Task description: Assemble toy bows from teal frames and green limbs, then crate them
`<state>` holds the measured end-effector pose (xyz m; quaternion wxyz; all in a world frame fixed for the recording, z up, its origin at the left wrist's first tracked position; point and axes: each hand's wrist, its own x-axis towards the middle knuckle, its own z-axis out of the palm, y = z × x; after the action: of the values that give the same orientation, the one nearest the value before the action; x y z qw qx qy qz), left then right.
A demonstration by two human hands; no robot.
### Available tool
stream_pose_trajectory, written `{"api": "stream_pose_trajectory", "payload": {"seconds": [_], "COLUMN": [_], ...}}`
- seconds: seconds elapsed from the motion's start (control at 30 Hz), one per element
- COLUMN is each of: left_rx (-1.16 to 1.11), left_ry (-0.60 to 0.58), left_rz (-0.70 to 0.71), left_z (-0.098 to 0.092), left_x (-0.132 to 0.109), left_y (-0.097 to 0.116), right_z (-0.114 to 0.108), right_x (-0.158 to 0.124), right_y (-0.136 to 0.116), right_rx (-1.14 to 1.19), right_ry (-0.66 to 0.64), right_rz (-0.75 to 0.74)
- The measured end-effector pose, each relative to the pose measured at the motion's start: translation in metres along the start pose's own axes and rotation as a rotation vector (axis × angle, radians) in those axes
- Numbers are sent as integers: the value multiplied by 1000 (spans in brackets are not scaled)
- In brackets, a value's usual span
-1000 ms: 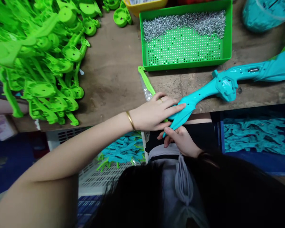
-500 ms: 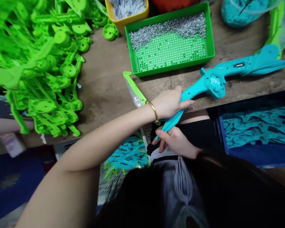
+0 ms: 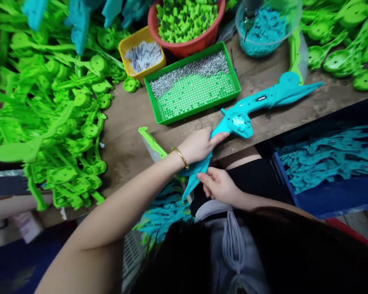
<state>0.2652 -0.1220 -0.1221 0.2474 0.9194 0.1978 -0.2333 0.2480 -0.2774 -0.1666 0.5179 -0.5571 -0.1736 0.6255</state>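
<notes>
A long teal plastic bow-shaped part (image 3: pixel 248 112) lies across the front edge of the wooden bench (image 3: pixel 131 118). My left hand (image 3: pixel 199 143), with a gold bangle on the wrist, is wrapped round the part's near limb. My right hand (image 3: pixel 217 183) sits just below the bench edge, its fingers pinching the tip of that same limb. A green strip with a clear bag (image 3: pixel 151 145) lies on the bench just left of my left hand.
A green perforated tray (image 3: pixel 230 79) holds small metal screws. Behind it stand a yellow tub (image 3: pixel 141 55), a red bowl of green pieces (image 3: pixel 187 20) and a clear bowl of teal pieces (image 3: pixel 263 28). Green plastic parts (image 3: pixel 49 122) are heaped at left and upper right. A blue bin of teal blades (image 3: pixel 328 159) is at right.
The view has pulled back and tilted, so more of the bench's rear shows. My left hand has gone from lying flat on the teal limb to gripping it. My right hand stays at the tip.
</notes>
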Motion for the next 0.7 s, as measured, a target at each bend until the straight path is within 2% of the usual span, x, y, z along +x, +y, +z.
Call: {"api": "stream_pose_trajectory", "payload": {"seconds": [0.07, 0.13, 0.23, 0.27, 0.33, 0.4, 0.47, 0.53, 0.63, 0.7], "left_rx": [28, 92, 197, 231, 297, 350, 368, 355, 303, 257], "left_ry": [22, 32, 32, 27, 17, 11, -2, -12, -11, -19], "left_rz": [11, 6, -2, -4, -28, -59, -71, -61, -45, -34], "left_z": [2, 4, 2, 1, -2, -5, -5, -3, -3, -5], "left_x": [2, 0, -7, -10, -16, -21, -23, -22, -17, -12], "left_y": [-2, -7, -15, -18, -21, -23, -23, -25, -27, -30], "right_z": [-8, -35, -103, -128, -173, -203, -214, -212, -206, -208], "right_x": [-3, -7, -10, -9, -5, 0, 4, 5, 5, 6], "right_y": [-14, -42, -98, -115, -142, -154, -154, -147, -141, -147], "right_rx": [-183, -527, -1088, -1263, -1596, -1777, -1855, -1859, -1813, -1793], "right_ry": [-89, -36, 460, 523, 424, 323, 313, 358, 407, 443], "right_rz": [-1, -91, -407, -494, -509, -364, -197, -91, -54, -75]}}
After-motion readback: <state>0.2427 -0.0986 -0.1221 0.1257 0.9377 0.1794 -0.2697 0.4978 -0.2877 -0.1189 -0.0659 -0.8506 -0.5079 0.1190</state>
